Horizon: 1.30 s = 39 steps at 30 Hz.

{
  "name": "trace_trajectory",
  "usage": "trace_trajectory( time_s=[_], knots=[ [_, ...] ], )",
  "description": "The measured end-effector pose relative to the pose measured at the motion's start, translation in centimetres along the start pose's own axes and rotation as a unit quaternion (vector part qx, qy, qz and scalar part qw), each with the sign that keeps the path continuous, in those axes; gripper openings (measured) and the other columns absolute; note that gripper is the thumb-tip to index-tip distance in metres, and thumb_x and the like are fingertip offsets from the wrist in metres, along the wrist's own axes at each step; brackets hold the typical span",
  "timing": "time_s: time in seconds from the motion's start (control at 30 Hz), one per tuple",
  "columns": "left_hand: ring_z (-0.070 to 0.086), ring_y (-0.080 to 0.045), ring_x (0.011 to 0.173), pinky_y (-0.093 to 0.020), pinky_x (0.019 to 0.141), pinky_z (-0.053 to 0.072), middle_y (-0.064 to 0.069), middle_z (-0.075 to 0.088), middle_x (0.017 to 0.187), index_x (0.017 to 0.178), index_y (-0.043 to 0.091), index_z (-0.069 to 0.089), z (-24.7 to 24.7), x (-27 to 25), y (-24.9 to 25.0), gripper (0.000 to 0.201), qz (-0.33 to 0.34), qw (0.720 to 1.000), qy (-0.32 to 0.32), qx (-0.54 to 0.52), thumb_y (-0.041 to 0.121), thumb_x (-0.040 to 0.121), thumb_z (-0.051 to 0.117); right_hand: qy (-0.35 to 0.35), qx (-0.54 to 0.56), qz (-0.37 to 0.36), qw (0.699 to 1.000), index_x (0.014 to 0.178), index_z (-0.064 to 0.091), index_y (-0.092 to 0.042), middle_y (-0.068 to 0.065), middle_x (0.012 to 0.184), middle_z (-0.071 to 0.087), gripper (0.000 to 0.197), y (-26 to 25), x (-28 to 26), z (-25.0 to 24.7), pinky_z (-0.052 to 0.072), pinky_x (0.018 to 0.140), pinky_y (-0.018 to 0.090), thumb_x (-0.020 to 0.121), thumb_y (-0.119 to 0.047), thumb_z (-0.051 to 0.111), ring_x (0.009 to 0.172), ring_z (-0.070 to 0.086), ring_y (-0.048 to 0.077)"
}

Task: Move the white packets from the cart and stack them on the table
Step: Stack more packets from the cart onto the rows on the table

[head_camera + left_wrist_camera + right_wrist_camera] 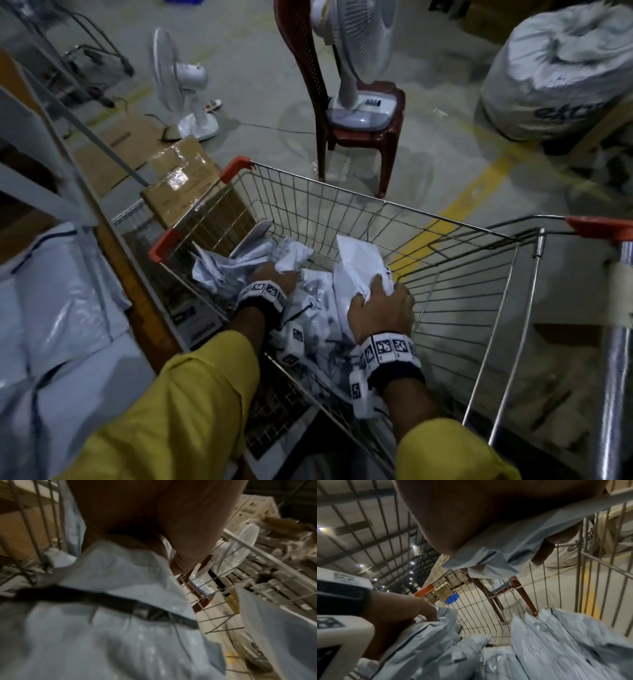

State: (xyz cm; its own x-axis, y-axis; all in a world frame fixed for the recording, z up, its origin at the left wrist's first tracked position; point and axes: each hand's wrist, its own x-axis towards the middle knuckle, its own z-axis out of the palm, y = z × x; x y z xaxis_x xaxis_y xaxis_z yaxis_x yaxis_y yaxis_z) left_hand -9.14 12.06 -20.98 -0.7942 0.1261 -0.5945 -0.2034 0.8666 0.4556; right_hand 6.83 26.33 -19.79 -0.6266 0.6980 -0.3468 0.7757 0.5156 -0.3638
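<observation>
Both hands are reaching down into the wire cart (428,219), which is holding a loose heap of white packets (318,329). The left hand (274,275) is curling its fingers into a crumpled packet (236,263) at the cart's left side, gripping it; the left wrist view is showing that packet (120,577) bunched right under the palm, a black strip running across another packet below. The right hand (380,310) is gripping a smoother white packet (359,270), thumb on top and fingers wrapped under its edge, the packet tilting up above the heap. In the right wrist view the fingers (542,553) are pinching folded plastic, with more packets (556,642) standing on edge against the cart's wire wall. Yellow sleeves are covering both forearms, marker bands sitting on both wrists. More white packets (61,325) are lying stacked on the surface at left. A brown chair (363,133) carrying a fan is standing beyond the cart, a second fan (185,82) on the floor, a cardboard box (185,185) just beside the cart
</observation>
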Motion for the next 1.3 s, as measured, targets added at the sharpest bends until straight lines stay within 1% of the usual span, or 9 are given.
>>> trace_trajectory(
  time_s=[0.07,0.13,0.17,0.27,0.33,0.7,0.8,1.1,1.3],
  knots=[
    [0.030,-0.026,0.145,-0.047,0.117,0.024,0.009,0.026,0.160,0.158,0.040,0.018,-1.2,-1.8,1.0,0.070,0.024,1.000,-0.005,-0.014,0.070,0.097,0.035,0.021,0.016,-0.005,1.000,0.147,0.045,-0.023,0.021,0.145,0.037,0.066,-0.9,-0.4,-0.9,0.036,0.108,0.055,0.086,-0.050,0.042,0.132,0.035,0.041],
    [0.042,-0.043,0.136,-0.062,0.106,0.039,-0.003,0.034,0.160,0.151,0.060,0.011,-2.4,-3.1,1.7,0.081,0.028,0.999,0.027,-0.020,0.087,0.078,0.033,0.034,0.040,-0.012,0.999,0.147,0.046,-0.023,0.020,0.143,0.039,0.063,-1.6,-1.0,-2.0,0.037,0.108,0.054,0.089,-0.049,0.044,0.130,0.036,0.041],
    [0.052,-0.046,0.126,-0.061,0.097,0.047,-0.006,0.042,0.155,0.149,0.060,0.015,-2.5,-2.3,0.8,0.085,0.013,0.997,0.059,-0.046,0.088,0.072,0.041,0.038,0.047,-0.017,0.998,0.147,0.046,-0.024,0.020,0.143,0.039,0.061,-1.8,-1.4,-2.7,0.036,0.108,0.052,0.090,-0.047,0.047,0.129,0.036,0.041],
    [0.058,-0.044,0.113,-0.050,0.091,0.052,-0.017,0.052,0.137,0.141,0.022,0.028,-4.7,-6.4,2.6,0.080,-0.023,0.988,0.123,-0.092,0.052,0.076,0.064,0.053,0.065,-0.028,0.996,0.145,0.048,-0.025,0.020,0.138,0.042,0.057,-2.7,-3.0,-4.8,0.037,0.106,0.049,0.092,-0.045,0.049,0.127,0.039,0.039],
    [0.056,-0.044,0.115,-0.051,0.095,0.050,-0.022,0.050,0.134,0.135,0.014,0.029,-6.0,-9.4,3.6,0.080,-0.031,0.985,0.140,-0.090,0.046,0.069,0.061,0.059,0.075,-0.038,0.995,0.143,0.051,-0.024,0.020,0.136,0.044,0.054,-3.4,-4.2,-6.1,0.038,0.103,0.049,0.092,-0.044,0.049,0.125,0.040,0.039],
    [0.057,-0.038,0.115,-0.035,0.090,0.047,-0.017,0.056,0.131,0.128,0.011,0.040,-9.5,-18.0,6.7,0.060,0.016,0.943,0.248,-0.221,0.020,0.079,0.074,0.082,0.091,-0.084,0.989,0.124,0.059,-0.021,0.017,0.122,0.049,0.042,-4.2,-9.0,-12.4,0.044,0.096,0.047,0.088,-0.041,0.050,0.115,0.045,0.039],
    [0.056,-0.038,0.115,-0.041,0.097,0.049,-0.014,0.054,0.131,0.124,0.020,0.036,-10.9,-19.5,6.7,0.059,0.035,0.939,0.258,-0.225,0.025,0.078,0.071,0.096,0.084,-0.106,0.986,0.120,0.059,-0.021,0.017,0.118,0.050,0.042,-4.4,-9.7,-13.4,0.046,0.094,0.047,0.086,-0.044,0.048,0.111,0.046,0.039],
    [0.058,-0.037,0.115,-0.042,0.093,0.051,-0.016,0.061,0.125,0.127,0.012,0.049,-14.5,-27.0,2.7,0.061,0.089,0.910,0.360,-0.185,0.025,0.074,0.076,0.078,0.046,-0.195,0.977,0.138,0.050,-0.027,0.017,0.132,0.045,0.055,-6.6,-13.2,-15.7,0.036,0.103,0.049,0.089,-0.052,0.049,0.121,0.041,0.040],
    [0.060,-0.036,0.111,-0.042,0.091,0.051,-0.010,0.068,0.119,0.128,0.024,0.058,-15.4,-34.4,-1.3,0.054,0.088,0.876,0.446,-0.163,0.026,0.075,0.070,0.045,0.021,-0.283,0.958,0.144,0.043,-0.031,0.020,0.138,0.041,0.060,-8.8,-16.7,-17.5,0.031,0.107,0.051,0.089,-0.054,0.043,0.127,0.036,0.040]
  ],
)
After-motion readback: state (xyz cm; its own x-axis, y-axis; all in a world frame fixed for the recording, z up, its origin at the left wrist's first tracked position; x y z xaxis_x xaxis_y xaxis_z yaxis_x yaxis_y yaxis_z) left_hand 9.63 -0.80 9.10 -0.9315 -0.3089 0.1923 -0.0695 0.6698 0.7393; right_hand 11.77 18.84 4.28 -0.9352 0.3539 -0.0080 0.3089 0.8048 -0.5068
